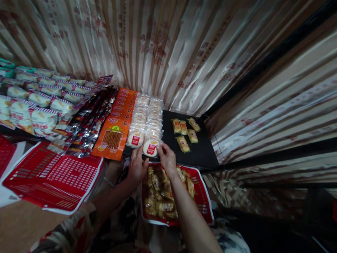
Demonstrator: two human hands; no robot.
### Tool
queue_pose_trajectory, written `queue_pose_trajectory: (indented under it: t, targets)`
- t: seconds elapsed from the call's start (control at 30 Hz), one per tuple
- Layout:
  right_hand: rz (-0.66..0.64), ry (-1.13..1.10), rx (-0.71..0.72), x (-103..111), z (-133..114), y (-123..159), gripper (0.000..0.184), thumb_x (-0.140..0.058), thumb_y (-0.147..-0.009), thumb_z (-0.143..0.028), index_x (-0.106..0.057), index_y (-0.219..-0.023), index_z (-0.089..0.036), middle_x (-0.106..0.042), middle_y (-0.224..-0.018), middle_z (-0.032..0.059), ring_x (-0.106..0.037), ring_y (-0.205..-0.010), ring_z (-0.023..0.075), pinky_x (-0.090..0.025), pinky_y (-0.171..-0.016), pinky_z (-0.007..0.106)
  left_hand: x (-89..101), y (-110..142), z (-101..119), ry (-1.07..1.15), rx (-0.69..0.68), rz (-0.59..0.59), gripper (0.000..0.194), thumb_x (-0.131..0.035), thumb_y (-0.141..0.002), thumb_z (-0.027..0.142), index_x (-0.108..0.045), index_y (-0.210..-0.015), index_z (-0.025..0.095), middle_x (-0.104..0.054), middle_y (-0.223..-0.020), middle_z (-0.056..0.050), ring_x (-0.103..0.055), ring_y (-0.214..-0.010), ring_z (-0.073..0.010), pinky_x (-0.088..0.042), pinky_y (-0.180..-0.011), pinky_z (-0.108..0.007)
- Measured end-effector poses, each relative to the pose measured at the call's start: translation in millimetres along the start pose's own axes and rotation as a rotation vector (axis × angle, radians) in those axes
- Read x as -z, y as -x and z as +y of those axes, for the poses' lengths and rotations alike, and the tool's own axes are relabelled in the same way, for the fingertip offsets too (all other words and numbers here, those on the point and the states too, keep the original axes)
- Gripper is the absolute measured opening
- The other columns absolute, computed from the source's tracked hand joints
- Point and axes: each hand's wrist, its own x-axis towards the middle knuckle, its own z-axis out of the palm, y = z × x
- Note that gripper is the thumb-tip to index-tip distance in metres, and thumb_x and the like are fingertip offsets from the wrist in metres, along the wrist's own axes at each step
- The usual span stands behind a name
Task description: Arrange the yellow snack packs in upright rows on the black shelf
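Note:
Two rows of round white crackers in clear wrappers stand on the black shelf; the front cracker packet [150,147] of the right row has a red label. My right hand [167,157] pinches the right edge of this packet between thumb and fingertips. At its lower left is my left hand [137,167], fingers stretched forward and thumb apart, the fingertips near or touching the wrapper; exact contact is unclear. Below my hands, a red basket [206,195] with a white rim holds many small yellow-wrapped snacks [161,192], partly covered by my right forearm.
Several yellow snack packs [182,143] lie on the black shelf [205,147] to the right. Orange stick-snack packets [113,128], dark shiny packets [88,119] and white bags [43,120] line the left. Another red basket [59,175] stands below them. A striped curtain [166,41] hangs behind.

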Motion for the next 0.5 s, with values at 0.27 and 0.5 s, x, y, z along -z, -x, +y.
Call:
queue_pose_trajectory:
  t: [0.27, 0.5]
  targets:
    - [0.057, 0.305, 0.144, 1.4, 1.9, -12.4, 0.034, -0.050, -0.081, -0.045, -0.067, -0.091, -0.017, -0.057, -0.080, 0.0046, -0.053, -0.075, 0.0162, -0.045, -0.073, 0.028, -3.4, -1.9, -7.8, -0.218, -0.146, -0.049, 0.050, -0.045, -0.082, 0.022, -0.041, -0.131, 0.010, -0.046, -0.124, -0.016, -0.041, -0.116, -0.0261, -0.034, -0.103, -0.042]
    - [0.075, 0.250, 0.107, -6.3, 6.9, -6.0, 0.036, -0.056, -0.079, -0.033, -0.059, -0.110, -0.015, -0.054, -0.091, 0.0060, -0.054, -0.072, 0.0135, -0.050, -0.069, 0.026, -12.1, 7.4, -23.2, -0.239, -0.284, -0.066, 0.042, -0.034, -0.091, 0.027, -0.046, -0.128, 0.011, -0.039, -0.129, -0.018, -0.043, -0.115, -0.0245, -0.040, -0.095, -0.039]
